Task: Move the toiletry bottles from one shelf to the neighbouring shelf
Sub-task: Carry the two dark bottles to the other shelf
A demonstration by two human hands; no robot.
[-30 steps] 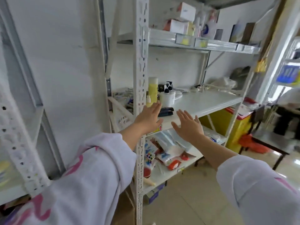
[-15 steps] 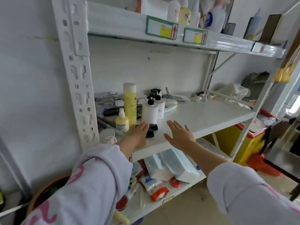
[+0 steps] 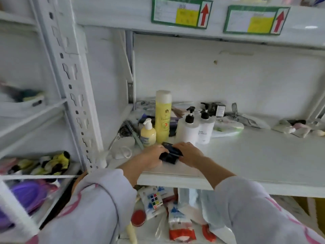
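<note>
Both hands (image 3: pixel 171 154) on dark packets (image 3: pixel 170 153)

Left hand (image 3: pixel 153 158), right hand (image 3: pixel 190 154) now grip dark items (image 3: pixel 169 154).

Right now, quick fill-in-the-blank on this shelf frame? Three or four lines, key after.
1. Both hands, left hand and right hand, rest on a small ____ item.
2. The tallest bottle is ____.
3. The two white bottles have ____ pumps.
4. The label arrows point ____.

Missing: black; yellow; black; up
</note>
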